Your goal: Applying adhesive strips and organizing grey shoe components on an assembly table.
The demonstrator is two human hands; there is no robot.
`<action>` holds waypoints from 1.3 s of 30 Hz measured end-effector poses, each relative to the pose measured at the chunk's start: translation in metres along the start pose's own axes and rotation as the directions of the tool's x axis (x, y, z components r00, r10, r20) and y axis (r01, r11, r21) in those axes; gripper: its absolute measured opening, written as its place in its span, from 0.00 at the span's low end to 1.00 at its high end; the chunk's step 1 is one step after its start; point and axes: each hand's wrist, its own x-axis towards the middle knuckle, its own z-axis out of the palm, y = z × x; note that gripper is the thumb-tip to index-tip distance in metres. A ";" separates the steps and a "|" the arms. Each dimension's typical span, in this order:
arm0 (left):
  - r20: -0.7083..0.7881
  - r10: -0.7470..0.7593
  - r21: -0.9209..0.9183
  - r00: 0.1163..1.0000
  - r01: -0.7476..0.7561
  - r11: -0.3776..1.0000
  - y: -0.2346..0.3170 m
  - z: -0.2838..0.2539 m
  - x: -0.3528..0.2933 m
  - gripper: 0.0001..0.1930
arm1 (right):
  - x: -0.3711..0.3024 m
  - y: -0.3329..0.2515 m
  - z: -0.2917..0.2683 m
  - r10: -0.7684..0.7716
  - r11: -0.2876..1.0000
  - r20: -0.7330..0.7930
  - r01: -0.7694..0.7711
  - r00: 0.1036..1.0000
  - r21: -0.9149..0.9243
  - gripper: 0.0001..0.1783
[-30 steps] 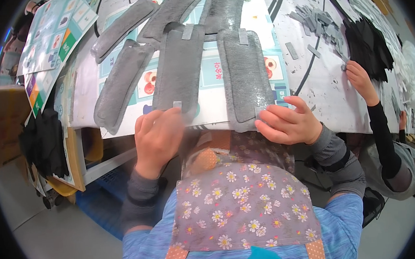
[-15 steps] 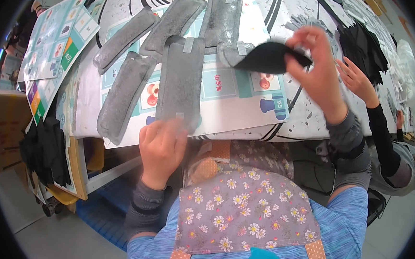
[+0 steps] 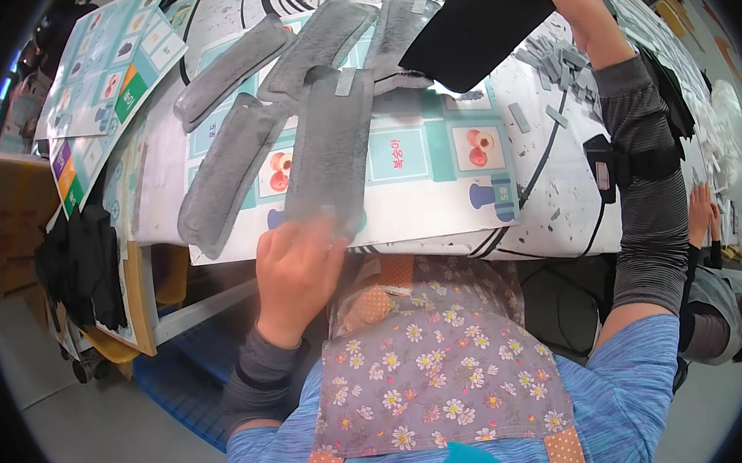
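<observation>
My left hand (image 3: 297, 258) has its fingers curled at the lower end of a long grey fuzzy pad (image 3: 329, 144); motion blurs the fingertips. That pad lies on the board with a light grey tab near its top. At the far right of the work area, my right hand (image 3: 581, 6) pinches a flat black cloth piece (image 3: 482, 30) by its upper right corner. A small grey bit shows at those fingertips. The black piece hangs at a slant, its lower left end over another grey pad (image 3: 393, 36). More grey pads (image 3: 229, 168) lie to the left.
Under the pads is a white and teal printed board (image 3: 434, 214). Small grey strips (image 3: 561, 63) are heaped to its right, beside a dark cable. Printed sheets (image 3: 94, 87) and black cloth (image 3: 81, 269) are at the left. A co-worker's hand (image 3: 698, 213) shows at the right.
My right hand has moved up and away, raising and straightening the black piece that was curved lower down. The co-worker's hand has drawn back to the right. My left hand stays at the pad's end.
</observation>
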 end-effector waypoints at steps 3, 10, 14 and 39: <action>0.029 0.008 0.010 1.000 -0.009 1.000 0.001 -0.001 0.001 0.15 | 0.020 0.017 -0.002 -0.035 0.997 -0.034 0.033 0.999 -0.073 0.13; 0.022 0.012 0.018 1.000 -0.012 1.000 0.001 -0.001 0.002 0.16 | 0.045 0.028 -0.008 0.127 0.992 -0.035 -0.126 0.991 0.016 0.06; 0.062 -0.031 -0.027 0.998 0.033 0.999 0.004 -0.011 0.008 0.15 | 0.044 0.029 -0.008 0.162 0.979 0.109 -0.174 0.981 0.108 0.04; 0.324 0.414 0.057 0.851 -0.454 0.889 -0.069 0.032 0.211 0.10 | -0.045 -0.007 -0.029 -0.187 0.981 0.406 0.145 0.894 0.132 0.24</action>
